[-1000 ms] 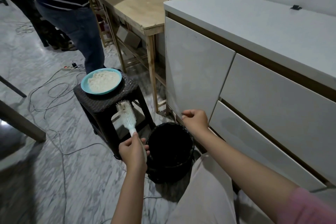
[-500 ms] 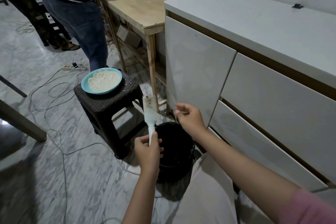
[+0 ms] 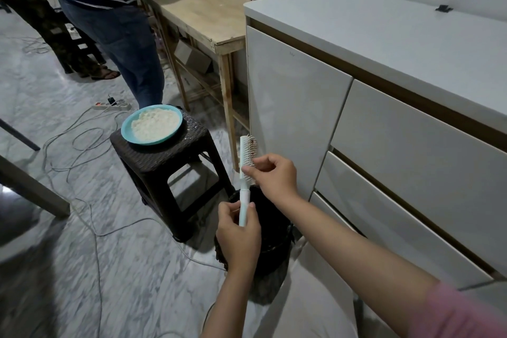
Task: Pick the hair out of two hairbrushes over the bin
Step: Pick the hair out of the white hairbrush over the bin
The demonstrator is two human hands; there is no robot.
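Above the black bin (image 3: 270, 241), right hand (image 3: 275, 177) fingertips (image 3: 248, 169) pinch at the bristles of a pale mint hairbrush (image 3: 245, 170). Left hand (image 3: 238, 233) fingers curl round its handle. It stands upright, head up, bristles facing right. White cabinet (image 3: 296, 107) close right, dark stool (image 3: 167, 162) left.

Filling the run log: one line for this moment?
left hand grips hairbrush handle | right hand fingers at bristles | brush upright over bin
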